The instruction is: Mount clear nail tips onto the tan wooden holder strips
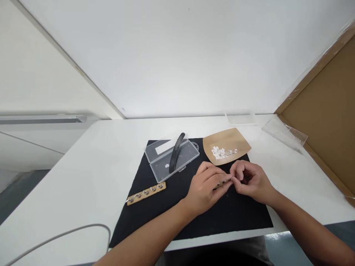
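The white table point(83, 166) bore a black mat point(155, 207); on the mat lay a clear plastic case point(190, 153) and a brown paper sheet point(234, 138) scattered with white bits point(219, 152); above the mat's middle the left hand point(205, 188) gripped a small strip point(223, 182); the right hand point(252, 183) pinched its end.

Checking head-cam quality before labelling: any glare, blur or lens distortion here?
Head view: light soft and even, shadows faint; no hard glare, only a pale sheen on the clear case; wide-angle bend at the table edges; sharp overall, yet the small piece pinched between left hand and right hand is too small to resolve.
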`<state>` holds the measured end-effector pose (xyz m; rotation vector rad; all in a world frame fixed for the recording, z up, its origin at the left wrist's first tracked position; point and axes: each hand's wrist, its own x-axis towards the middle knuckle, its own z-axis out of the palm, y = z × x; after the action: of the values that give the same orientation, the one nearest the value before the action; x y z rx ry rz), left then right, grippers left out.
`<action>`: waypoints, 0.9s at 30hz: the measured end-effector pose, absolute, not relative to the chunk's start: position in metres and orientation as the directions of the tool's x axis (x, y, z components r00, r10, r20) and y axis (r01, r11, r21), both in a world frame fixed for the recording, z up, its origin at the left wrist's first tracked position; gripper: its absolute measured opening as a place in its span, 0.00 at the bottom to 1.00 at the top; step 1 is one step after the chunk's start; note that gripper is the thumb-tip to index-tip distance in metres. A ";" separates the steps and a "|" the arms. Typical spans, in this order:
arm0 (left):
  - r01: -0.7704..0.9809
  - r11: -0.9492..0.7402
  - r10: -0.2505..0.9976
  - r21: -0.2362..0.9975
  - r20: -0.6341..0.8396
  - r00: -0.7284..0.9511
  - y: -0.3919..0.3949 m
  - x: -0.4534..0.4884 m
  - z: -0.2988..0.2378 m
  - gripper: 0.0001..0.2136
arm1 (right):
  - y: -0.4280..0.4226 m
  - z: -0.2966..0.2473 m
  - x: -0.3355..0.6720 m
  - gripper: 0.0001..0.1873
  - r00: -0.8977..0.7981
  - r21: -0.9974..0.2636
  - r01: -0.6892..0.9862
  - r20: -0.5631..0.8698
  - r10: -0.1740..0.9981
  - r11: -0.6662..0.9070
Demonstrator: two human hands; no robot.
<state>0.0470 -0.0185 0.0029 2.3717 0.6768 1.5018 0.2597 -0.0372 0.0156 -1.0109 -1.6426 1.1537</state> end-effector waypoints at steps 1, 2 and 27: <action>0.255 -0.860 0.508 0.441 0.781 0.363 -0.018 0.046 0.003 0.07 | -0.037 0.016 0.260 0.16 -0.300 -0.963 0.131 0.188 0.935 0.235; 0.263 -0.861 0.506 0.434 0.782 0.363 -0.018 0.046 0.003 0.07 | -0.037 0.016 0.260 0.16 -0.303 -0.965 0.127 0.182 0.935 0.229; 0.208 -0.952 0.303 0.225 0.801 0.517 -0.006 0.029 0.008 0.09 | -0.037 0.019 0.267 0.14 -0.439 -0.984 0.101 0.091 0.894 0.150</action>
<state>0.0289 -0.0057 0.0076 2.6473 0.4474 1.4278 0.2674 -0.0367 0.0191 -0.9651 -1.6921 1.3642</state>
